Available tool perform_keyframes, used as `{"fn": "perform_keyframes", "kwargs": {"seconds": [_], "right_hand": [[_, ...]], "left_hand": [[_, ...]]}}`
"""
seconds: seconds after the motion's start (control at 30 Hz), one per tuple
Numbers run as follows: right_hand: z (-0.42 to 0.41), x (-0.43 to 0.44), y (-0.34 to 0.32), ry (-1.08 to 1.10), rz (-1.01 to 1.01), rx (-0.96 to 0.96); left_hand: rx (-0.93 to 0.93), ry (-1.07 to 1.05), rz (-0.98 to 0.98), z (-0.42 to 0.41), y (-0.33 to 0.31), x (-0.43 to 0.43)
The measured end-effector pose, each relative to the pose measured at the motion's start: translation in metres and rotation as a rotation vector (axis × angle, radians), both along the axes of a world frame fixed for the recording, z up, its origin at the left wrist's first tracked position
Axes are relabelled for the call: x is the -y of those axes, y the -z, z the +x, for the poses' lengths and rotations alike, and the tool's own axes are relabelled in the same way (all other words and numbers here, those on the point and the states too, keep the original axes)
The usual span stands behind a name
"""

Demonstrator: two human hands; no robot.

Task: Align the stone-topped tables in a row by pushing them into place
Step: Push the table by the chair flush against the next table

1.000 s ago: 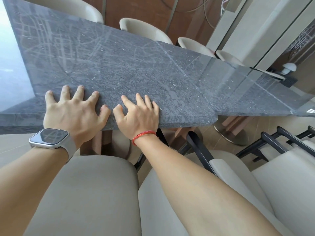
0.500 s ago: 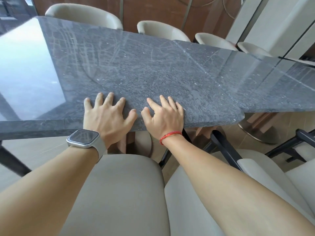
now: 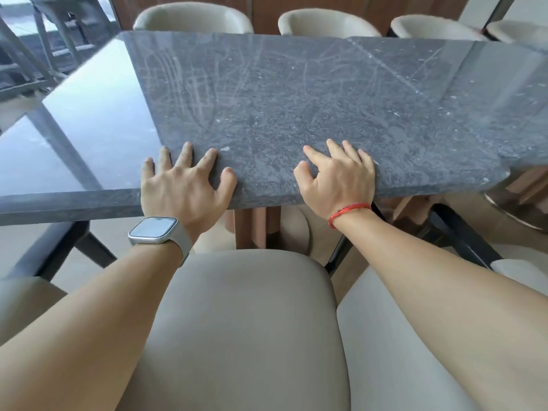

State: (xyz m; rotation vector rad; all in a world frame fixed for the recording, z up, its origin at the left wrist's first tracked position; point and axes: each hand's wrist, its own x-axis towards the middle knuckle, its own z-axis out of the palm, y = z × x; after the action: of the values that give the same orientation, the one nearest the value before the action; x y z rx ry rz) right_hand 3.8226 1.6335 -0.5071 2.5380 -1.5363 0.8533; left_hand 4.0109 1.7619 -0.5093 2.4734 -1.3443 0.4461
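Closest to us, on our side of the stone-topped table, stands a beige chair, and we reach across its back. Pushing from that stretch, we judge that the force may come unevenly and the table may slew rather than travel straight.

At the table's near edge, our left hand and right hand lie apart, palms at the lip, fingers spread on the top and gripping nothing. The stone looks polished, so the palms could slide before the table moves. The slab runs away from our fingertips and extends past both wrists, further on the left.

At the table's right end sits the neighbouring table, whose near edge lies further from us than ours, so the row is not yet flush. An angled shove there could knock the two stone corners together and chip them.

Beyond the table's far edge, a line of chair backs stands close. Overshooting would drive the top into them.
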Motion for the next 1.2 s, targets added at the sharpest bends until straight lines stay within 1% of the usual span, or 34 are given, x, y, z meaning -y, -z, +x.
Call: {"fn": "perform_keyframes", "kwargs": {"seconds": [0.2, 0.53, 0.7, 1.1, 1.2], "right_hand": [[0.001, 0.002, -0.001, -0.006, 0.002, -0.026], [0.002, 0.009, -0.003, -0.040, 0.016, -0.043], [0.008, 0.016, -0.004, -0.038, 0.031, -0.038], [0.015, 0.027, -0.001, -0.036, -0.014, -0.032], [0.019, 0.029, -0.001, -0.036, -0.007, -0.026]], "left_hand": [[0.053, 0.026, -0.095, -0.001, 0.004, 0.001], [0.113, 0.039, -0.168, 0.001, 0.005, 0.009], [0.109, 0.023, -0.174, 0.004, 0.004, 0.016], [0.131, 0.011, -0.173, 0.011, 0.007, 0.026], [0.141, 0.019, -0.198, 0.015, 0.008, 0.029]]}}
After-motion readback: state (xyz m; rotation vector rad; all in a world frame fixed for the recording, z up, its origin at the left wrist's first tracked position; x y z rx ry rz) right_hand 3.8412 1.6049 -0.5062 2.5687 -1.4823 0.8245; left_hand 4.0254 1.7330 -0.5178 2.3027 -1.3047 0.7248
